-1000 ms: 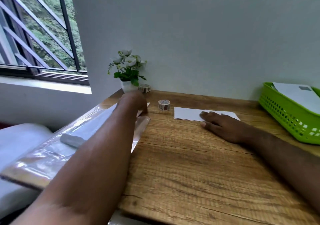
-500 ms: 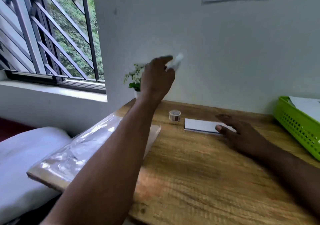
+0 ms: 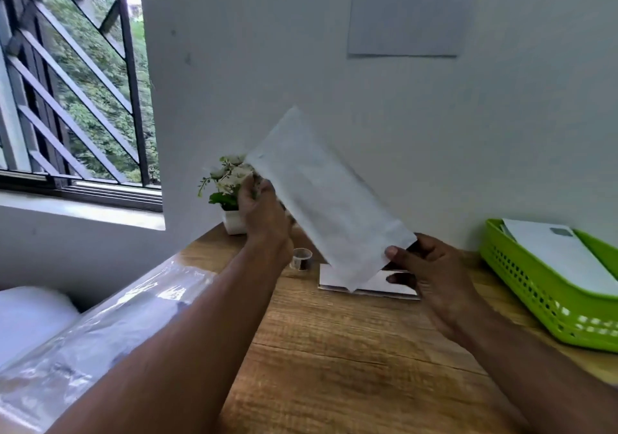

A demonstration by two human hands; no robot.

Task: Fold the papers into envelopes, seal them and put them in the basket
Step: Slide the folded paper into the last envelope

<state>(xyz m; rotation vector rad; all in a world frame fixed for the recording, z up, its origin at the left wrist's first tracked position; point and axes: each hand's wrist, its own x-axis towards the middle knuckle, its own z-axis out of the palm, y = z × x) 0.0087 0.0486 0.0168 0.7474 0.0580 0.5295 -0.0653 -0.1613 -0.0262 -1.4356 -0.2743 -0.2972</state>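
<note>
Big change vs a sec ago: left hand (image 3: 264,214), which was down on the plastic-wrapped stack (image 3: 110,320) at frame left, has come up w/ one fresh sheet (image 3: 326,206). The right hand (image 3: 431,273), then flat on the folded paper (image 3: 371,286), has lifted off it. Sheet is now mid-air at frame centre, tilted, top corner toward upper centre, low corner just over the folded paper. Left hand holds its upper-left edge, fingers curled round it; right hand pinches the lower-right edge, thumb on the front.

Meaning, probably: next sheet is picked and ready to lay on the desk (image 3: 351,360) for folding. Folded paper not yet in the basket (image 3: 535,296) at right, which already holds white pieces.

Hard to see: motion blur on sheet & hands, so right fingers behind the sheet are hidden. Can't tell if the folded paper is sealed. Tape roll (image 3: 302,258) partly behind left wrist; plant (image 3: 230,183) half covered. Basket cut off at right edge.
</note>
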